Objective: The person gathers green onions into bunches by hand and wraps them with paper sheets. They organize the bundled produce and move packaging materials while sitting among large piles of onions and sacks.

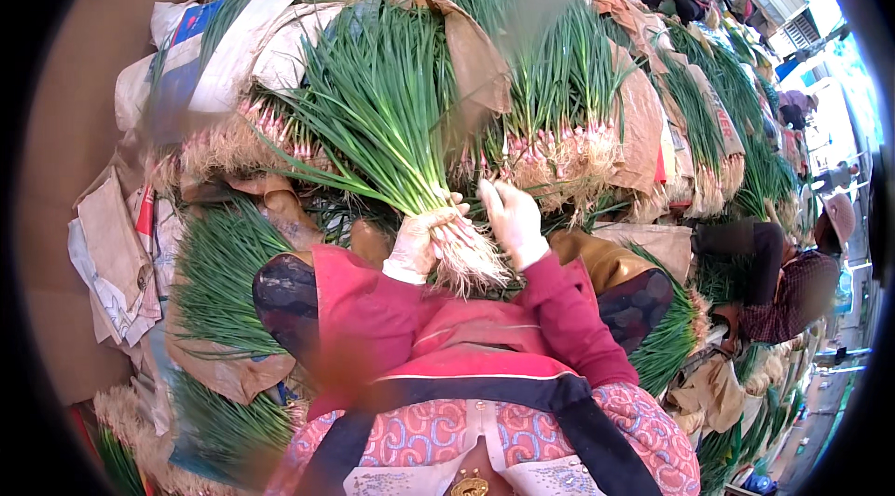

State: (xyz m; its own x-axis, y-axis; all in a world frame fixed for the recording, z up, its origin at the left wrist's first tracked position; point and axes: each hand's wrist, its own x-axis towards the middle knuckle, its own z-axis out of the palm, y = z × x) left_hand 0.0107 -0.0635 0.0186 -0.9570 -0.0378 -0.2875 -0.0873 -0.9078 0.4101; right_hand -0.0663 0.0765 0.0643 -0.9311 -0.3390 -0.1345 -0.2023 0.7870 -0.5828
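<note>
A thick bunch of green garlic point(403, 114) lies tilted in front of me, long green leaves fanning up and away. My left hand point(419, 240), in what looks like a pale thin glove, is wrapped round its stems just above the bulbs. The pinkish bulbs and shaggy pale roots point(471, 258) stick out toward my lap. Just right of the bulbs is my right hand point(515, 218), also pale-gloved, its fingers loosely bent and partly apart with nothing seen in them. Whether it brushes the bunch I cannot tell.
More bunches point(569, 95) stand in rows ahead, separated by brown paper sacks point(639, 128). Loose piles of greens lie left point(224, 277) and right point(667, 347) of my knees. A person in a checked shirt point(797, 296) sits at the right. Brown ground point(89, 170) borders the left.
</note>
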